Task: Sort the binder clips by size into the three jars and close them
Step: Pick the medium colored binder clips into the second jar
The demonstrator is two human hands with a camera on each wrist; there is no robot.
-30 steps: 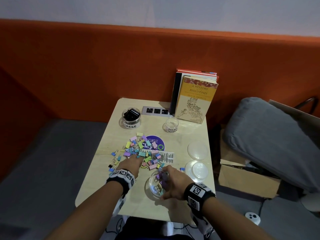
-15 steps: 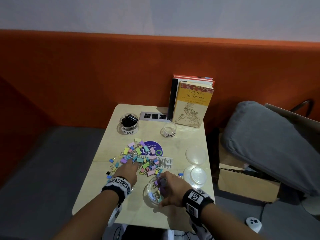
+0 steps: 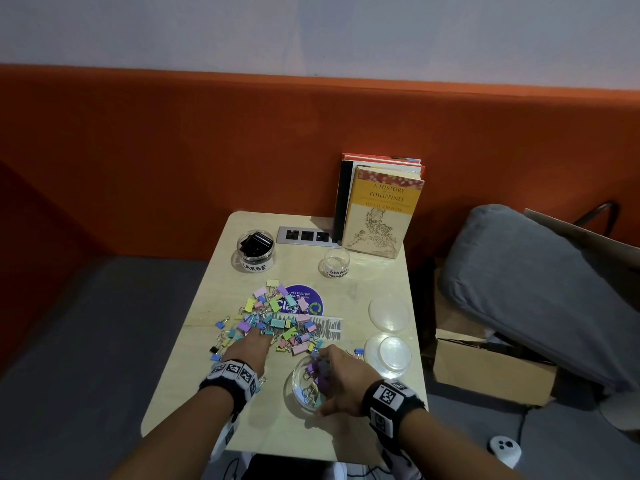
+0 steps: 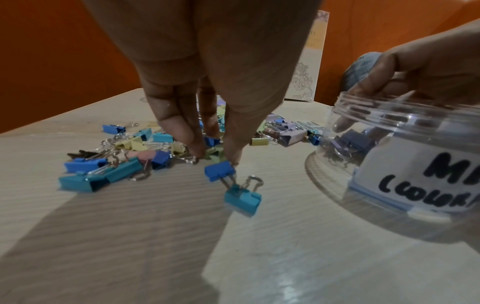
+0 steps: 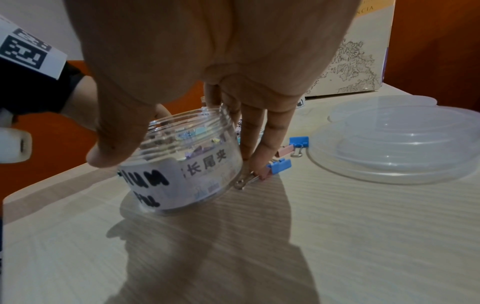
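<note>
My right hand point(image 3: 341, 382) grips the medium jar point(image 5: 182, 164), thumb and fingers curled round its rim, steadying it near the pile of binder clips point(image 3: 277, 323) so drops are short. My left hand point(image 4: 207, 82), fingertips together, pinches a green clip point(image 4: 215, 153).

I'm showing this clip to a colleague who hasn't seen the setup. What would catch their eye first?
The bright heap of pastel binder clips in the middle of the wooden table, with the left hand reaching into its near edge. Beside it, the right hand grips the open clear jar, partly filled with clips. At the back stands a yellow book against the orange wall.
</note>
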